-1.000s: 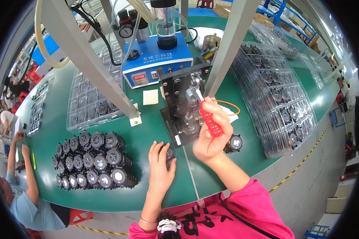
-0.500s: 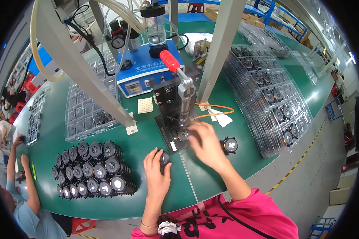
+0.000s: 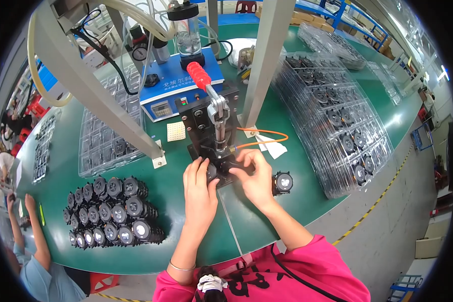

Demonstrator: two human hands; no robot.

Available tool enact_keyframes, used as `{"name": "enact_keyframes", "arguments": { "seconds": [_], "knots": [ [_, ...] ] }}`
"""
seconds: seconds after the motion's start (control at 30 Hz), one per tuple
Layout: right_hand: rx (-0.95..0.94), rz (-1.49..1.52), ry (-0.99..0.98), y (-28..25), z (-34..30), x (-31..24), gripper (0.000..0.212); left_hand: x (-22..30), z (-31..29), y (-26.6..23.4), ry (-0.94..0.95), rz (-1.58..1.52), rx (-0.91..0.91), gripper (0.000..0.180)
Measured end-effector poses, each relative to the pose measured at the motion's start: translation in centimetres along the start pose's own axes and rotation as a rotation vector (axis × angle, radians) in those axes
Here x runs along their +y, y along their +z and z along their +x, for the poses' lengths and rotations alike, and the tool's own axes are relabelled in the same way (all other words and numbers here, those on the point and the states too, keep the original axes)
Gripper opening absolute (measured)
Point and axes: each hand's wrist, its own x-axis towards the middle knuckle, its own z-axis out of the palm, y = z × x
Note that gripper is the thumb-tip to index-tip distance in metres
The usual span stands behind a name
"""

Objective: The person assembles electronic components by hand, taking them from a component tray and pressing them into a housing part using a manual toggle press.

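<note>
Red and ribbed, one handle (image 3: pixel 199 75) tops the black clamp fixture (image 3: pixel 199 121). Three rows of round-faced devices (image 3: pixel 105 212) lie left of it, one single device (image 3: pixel 284 182) right. At its base I have the left hand (image 3: pixel 199 187) curled around one round black part (image 3: pixel 211 172); the right hand (image 3: pixel 257 180) bends inward, thumb near fingers, its hold I cannot tell.

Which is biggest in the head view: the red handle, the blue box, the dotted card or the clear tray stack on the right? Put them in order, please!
1. Clear tray stack
2. Blue box
3. Red handle and dotted card: too alike to rank
</note>
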Motion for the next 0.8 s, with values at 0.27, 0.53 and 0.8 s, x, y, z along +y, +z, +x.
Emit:
{"name": "enact_keyframes", "arguments": {
  "seconds": [0.27,0.53,0.8],
  "knots": [
    [0.052,0.520,0.158,-8.0,-2.6,-5.7,0.032,1.2,0.7,2.8,0.144,0.356,-0.257,0.075],
    [-0.314,-0.706,-0.037,-9.7,-3.1,-5.2,0.040,6.1,9.9,-6.9,0.145,0.059,0.443,0.021],
    [-0.340,-0.948,-0.080,-8.5,-2.8,-4.4,0.037,7.7,10.5,-6.0,0.715,0.038,0.364,0.049]
  ]
}}
